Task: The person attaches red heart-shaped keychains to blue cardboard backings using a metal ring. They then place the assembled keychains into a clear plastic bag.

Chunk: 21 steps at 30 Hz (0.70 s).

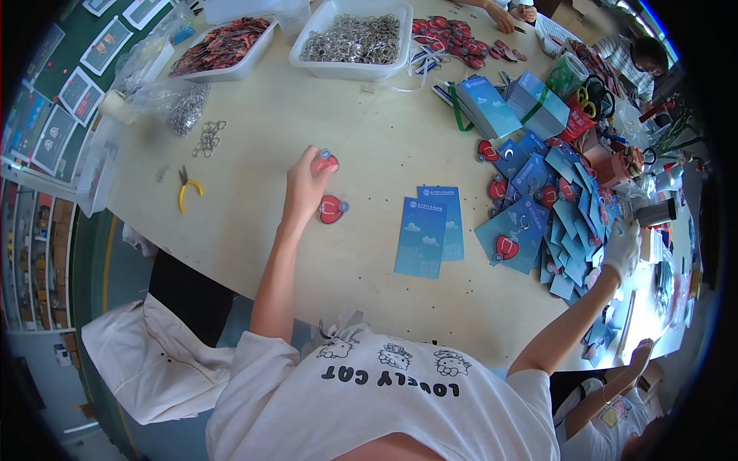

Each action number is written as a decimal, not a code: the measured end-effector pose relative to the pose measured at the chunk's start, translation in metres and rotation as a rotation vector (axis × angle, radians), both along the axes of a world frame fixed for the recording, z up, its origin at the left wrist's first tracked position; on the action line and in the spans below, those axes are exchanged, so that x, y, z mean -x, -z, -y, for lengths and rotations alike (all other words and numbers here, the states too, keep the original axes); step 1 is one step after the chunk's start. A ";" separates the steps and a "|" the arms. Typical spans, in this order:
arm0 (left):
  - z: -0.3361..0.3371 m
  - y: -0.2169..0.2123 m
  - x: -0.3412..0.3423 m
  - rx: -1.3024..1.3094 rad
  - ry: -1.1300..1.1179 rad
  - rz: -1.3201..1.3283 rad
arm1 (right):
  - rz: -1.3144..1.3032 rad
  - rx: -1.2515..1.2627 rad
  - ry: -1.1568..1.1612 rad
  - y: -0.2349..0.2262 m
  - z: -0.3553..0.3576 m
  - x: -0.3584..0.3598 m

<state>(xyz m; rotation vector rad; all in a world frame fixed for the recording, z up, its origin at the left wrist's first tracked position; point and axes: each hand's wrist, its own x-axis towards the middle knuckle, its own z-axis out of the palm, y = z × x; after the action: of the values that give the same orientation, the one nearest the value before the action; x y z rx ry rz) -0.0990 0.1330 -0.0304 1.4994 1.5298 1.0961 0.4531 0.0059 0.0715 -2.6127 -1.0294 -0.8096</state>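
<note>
My left hand is closed on a red heart-shaped charm, which shows at its fingertips. Just below it on the table lies another red heart charm with a small round grey-blue tag. My right hand, in a white glove, reaches to the right edge of a heap of blue cards; its fingers look apart, and I see nothing held. Between my hands, two blue cards overlap flat on the table. A card with a heart charm lies at the heap's near left side.
Yellow-handled pliers and loose metal rings are at the left. A white bin of metal rings and a tray of red pieces stand at the back. Banded card stacks sit back right. Other people work around the table.
</note>
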 end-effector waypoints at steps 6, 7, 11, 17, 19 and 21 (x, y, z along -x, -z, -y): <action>0.044 -0.055 -0.069 -0.295 0.196 0.545 | -1.684 0.037 -1.133 0.023 -0.016 0.226; 0.054 -0.052 -0.085 -0.337 0.274 0.571 | -1.981 0.041 -1.023 0.038 -0.017 0.255; 0.087 -0.031 -0.126 -0.520 0.525 0.226 | -2.892 -0.545 -0.817 0.121 -0.011 0.280; 0.107 -0.009 -0.117 -0.559 0.395 -0.074 | -2.328 -1.152 -0.672 0.103 0.003 0.276; 0.095 0.006 -0.106 -0.471 0.245 -0.194 | -2.298 -0.878 -0.888 0.111 0.010 0.264; 0.075 0.019 -0.102 -0.466 0.196 -0.505 | -2.012 -0.622 -0.891 0.101 0.014 0.276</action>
<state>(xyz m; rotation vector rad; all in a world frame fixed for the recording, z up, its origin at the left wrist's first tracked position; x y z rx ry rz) 0.0034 0.0580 -0.0496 2.3332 1.4557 1.0518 0.1768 -0.0082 -0.0300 -0.9971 -0.6944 1.2516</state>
